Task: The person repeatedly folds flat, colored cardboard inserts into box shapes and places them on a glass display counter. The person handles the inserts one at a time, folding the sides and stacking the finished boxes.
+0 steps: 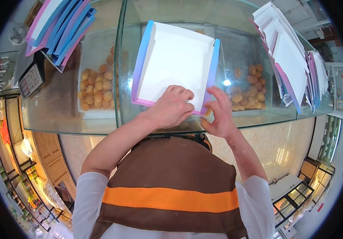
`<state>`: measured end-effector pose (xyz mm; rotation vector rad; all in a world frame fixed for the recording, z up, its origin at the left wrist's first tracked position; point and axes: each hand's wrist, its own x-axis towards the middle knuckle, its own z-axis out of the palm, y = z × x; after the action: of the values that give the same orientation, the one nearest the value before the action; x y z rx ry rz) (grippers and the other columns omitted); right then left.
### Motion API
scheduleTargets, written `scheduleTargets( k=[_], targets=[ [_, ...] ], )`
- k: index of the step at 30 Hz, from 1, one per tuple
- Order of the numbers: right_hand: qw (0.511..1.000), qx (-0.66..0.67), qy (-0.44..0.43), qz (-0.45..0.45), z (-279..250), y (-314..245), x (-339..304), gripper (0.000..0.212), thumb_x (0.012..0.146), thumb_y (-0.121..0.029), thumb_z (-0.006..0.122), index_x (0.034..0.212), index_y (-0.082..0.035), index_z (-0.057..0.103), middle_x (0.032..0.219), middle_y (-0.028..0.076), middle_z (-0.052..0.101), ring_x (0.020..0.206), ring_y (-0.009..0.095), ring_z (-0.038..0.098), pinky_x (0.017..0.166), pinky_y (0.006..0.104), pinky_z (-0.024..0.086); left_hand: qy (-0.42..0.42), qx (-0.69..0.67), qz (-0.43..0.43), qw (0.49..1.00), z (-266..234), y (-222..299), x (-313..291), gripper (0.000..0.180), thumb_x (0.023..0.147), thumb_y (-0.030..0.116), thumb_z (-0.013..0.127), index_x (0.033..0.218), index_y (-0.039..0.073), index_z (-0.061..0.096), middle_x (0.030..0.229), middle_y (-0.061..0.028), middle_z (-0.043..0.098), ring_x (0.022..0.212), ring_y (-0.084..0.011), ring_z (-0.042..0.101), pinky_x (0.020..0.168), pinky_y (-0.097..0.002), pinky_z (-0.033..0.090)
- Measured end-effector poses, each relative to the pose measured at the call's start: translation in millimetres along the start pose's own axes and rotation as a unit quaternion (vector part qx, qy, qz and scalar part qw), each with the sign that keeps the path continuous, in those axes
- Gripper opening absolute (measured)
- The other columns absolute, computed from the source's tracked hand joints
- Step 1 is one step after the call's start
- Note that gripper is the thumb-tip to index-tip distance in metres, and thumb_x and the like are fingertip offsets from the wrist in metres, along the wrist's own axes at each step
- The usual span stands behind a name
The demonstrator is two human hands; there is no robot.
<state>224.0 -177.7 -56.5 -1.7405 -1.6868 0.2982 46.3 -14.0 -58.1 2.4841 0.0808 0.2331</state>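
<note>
A shallow cardboard box, white inside with blue-to-pink outer walls, lies on the glass counter in front of me. Its side walls stand up, and the near edge is pink. My left hand has its fingers curled over the near wall, close to the near right corner. At that same corner my right hand is closed around the outside, thumb below and index finger along the right wall. Both hands grip the cardboard there; the exact fold between the fingers is partly hidden.
Folded blue and pink boxes are stacked at the left, beside a scale. White and pink box blanks stand at the right. Under the glass counter top sit trays of round golden pastries and brown pastries.
</note>
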Motion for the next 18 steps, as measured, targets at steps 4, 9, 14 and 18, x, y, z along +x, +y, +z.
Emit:
scheduleTargets(
  k=[4,9,14,18],
  targets=[
    [0.995,-0.072,-0.044,-0.05,3,-1,-6,0.025,0.074,-0.01,0.076,0.095,-0.006,0.064,0.138,0.019,0.054,0.135,0.045,0.047,0.105,0.0526,0.041,0.008,0.005,0.006,1.0,1,4,-1,0.011,0.086,0.015,0.074,0.094,0.008,0.073,0.119,-0.0084,0.06,0.117,-0.0296,0.054,0.103,-0.043,0.042],
    [0.999,-0.024,-0.008,-0.032,7,-25,12,0.03,0.083,-0.017,0.076,0.106,-0.003,0.064,0.143,0.021,0.051,0.139,0.045,0.043,0.111,0.0528,0.037,0.153,0.102,-0.016,0.983,7,14,-10,0.016,0.075,0.017,0.077,0.083,0.008,0.068,0.1,-0.0103,0.063,0.095,-0.0315,0.061,0.085,-0.0422,0.048],
    [0.966,0.11,0.228,0.056,-26,-50,52,0.072,0.099,-0.029,0.067,0.154,0.004,0.034,0.157,0.025,0.039,0.144,0.038,0.04,0.119,0.0498,0.03,0.456,-0.047,-0.11,0.882,-61,15,-28,0.025,0.094,0.031,0.067,0.092,0.007,0.071,0.09,-0.0084,0.068,0.081,-0.0257,0.065,0.068,-0.0383,0.052],
    [0.782,0.477,0.263,0.302,-21,-10,69,0.059,0.11,-0.04,0.047,0.15,0.003,0.039,0.148,0.016,0.051,0.135,0.027,0.05,0.113,0.0453,0.04,0.557,-0.632,-0.142,0.521,-97,39,-11,0.048,0.1,0.041,0.042,0.121,0.004,0.063,0.116,-0.0067,0.067,0.111,-0.0246,0.062,0.095,-0.0374,0.048]
  ],
)
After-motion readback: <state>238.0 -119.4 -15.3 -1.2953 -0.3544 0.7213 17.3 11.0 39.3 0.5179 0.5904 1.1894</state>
